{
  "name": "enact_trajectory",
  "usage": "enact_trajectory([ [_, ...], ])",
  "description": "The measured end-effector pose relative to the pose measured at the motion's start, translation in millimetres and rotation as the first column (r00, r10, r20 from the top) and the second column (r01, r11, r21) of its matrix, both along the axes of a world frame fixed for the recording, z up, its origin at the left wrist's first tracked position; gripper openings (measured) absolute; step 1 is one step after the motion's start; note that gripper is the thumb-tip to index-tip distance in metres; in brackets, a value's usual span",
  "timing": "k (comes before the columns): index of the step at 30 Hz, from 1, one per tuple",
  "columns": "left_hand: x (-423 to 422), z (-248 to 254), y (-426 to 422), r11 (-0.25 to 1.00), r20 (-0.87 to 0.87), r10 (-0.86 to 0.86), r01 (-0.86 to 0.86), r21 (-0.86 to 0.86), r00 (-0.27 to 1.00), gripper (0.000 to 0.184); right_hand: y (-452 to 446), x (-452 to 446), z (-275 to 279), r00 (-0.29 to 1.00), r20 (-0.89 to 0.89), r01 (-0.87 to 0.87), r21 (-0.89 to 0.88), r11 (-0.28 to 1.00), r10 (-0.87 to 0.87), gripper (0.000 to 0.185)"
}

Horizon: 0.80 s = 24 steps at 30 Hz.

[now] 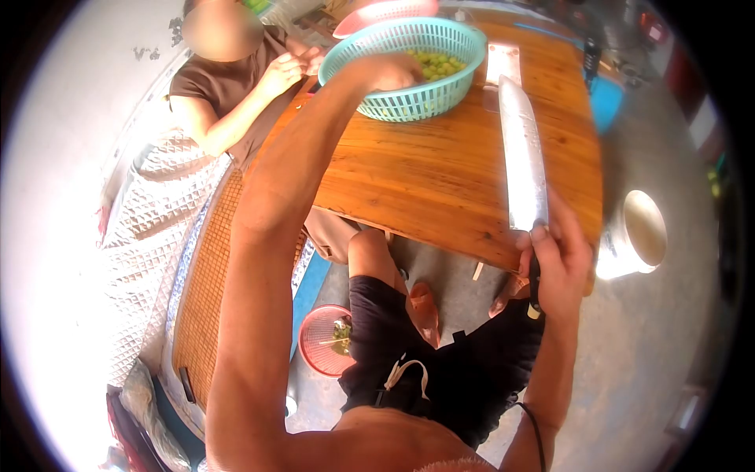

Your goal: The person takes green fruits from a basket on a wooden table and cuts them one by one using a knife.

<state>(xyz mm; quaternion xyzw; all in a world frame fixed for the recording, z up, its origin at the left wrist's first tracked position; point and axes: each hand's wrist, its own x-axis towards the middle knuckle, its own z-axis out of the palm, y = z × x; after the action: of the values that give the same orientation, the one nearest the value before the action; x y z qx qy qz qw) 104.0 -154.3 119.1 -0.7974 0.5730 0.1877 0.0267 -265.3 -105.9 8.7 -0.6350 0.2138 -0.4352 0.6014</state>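
My right hand (557, 256) is wrapped round the black handle of a large knife (522, 157), its wide blade pointing up and away over the right part of the wooden table (425, 189). My left arm reaches forward to a turquoise plastic basket (409, 106) at the table's far side. Inside the basket, my left hand (391, 72) is beside small green fruits (434, 64); its fingers are hidden, so I cannot see what it holds.
Across at the left sits a person in a brown shirt (236, 86), hands raised near the basket. A pink basket (370, 17) lies behind. On the floor stand a red basket (318, 342) and a white bucket (629, 236). A woven bench (208, 299) runs along the left.
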Motion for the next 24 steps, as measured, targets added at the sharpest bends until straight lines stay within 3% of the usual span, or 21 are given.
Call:
enact_trajectory([
  [2, 10, 7, 12, 0.947, 0.058, -0.105, 0.118, -0.300, 0.993, 0.033, -1, 0, -1, 1.000, 0.013, -0.005, -0.001, 1.000, 0.005, 0.050],
  [4, 29, 25, 32, 0.870, -0.417, -0.200, -0.035, -0.492, 0.887, 0.034, 0, -1, -3, 1.000, 0.013, -0.004, 0.000, 1.000, 0.004, 0.050],
  [6, 4, 38, 69, 0.747, -0.422, -0.156, -0.173, -0.642, 0.893, 0.029, -1, 0, -3, 1.000, 0.022, -0.004, 0.004, 1.000, 0.004, 0.050],
  [9, -42, 13, 131, 0.746, -0.469, -0.164, -0.202, -0.635, 0.868, 0.023, 2, -1, -2, 0.999, -0.011, -0.040, -0.011, 0.999, 0.040, 0.052],
  [11, -52, -47, 150, 0.695, -0.558, -0.270, -0.242, -0.677, 0.785, 0.021, 3, 1, -4, 0.997, -0.044, -0.062, -0.075, 0.995, 0.059, 0.049],
  [12, -63, -59, 159, 0.725, -0.491, -0.130, -0.255, -0.640, 0.861, 0.020, 4, 1, -1, 0.994, -0.089, -0.070, -0.097, 0.993, 0.061, 0.049],
  [13, -67, -69, 163, 0.725, -0.505, -0.126, -0.268, -0.634, 0.854, 0.020, 7, 1, 1, 0.992, -0.105, -0.075, -0.094, 0.993, 0.065, 0.049],
  [15, -72, -90, 168, 0.671, -0.180, -0.037, -0.109, -0.733, 0.983, 0.017, 11, 3, 5, 0.974, -0.221, -0.073, -0.075, 0.995, 0.055, 0.049],
  [16, -71, -99, 166, 0.630, -0.105, -0.005, -0.078, -0.773, 0.994, 0.016, 13, 6, 11, 0.971, -0.231, -0.075, -0.074, 0.994, 0.056, 0.049],
  [19, -71, -115, 168, 0.613, -0.162, 0.049, -0.158, -0.774, 0.985, 0.016, 19, 18, 26, 0.934, -0.342, -0.105, 0.012, 0.994, 0.103, 0.051],
  [22, -70, -120, 168, 0.586, -0.174, 0.044, -0.167, -0.793, 0.984, 0.015, 18, 36, 29, 0.878, -0.462, -0.190, -0.102, 0.976, 0.123, 0.052],
  [24, -71, -119, 168, 0.585, -0.180, 0.040, -0.169, -0.793, 0.983, 0.015, 15, 48, 25, 0.891, -0.447, -0.213, -0.262, 0.941, 0.077, 0.050],
])
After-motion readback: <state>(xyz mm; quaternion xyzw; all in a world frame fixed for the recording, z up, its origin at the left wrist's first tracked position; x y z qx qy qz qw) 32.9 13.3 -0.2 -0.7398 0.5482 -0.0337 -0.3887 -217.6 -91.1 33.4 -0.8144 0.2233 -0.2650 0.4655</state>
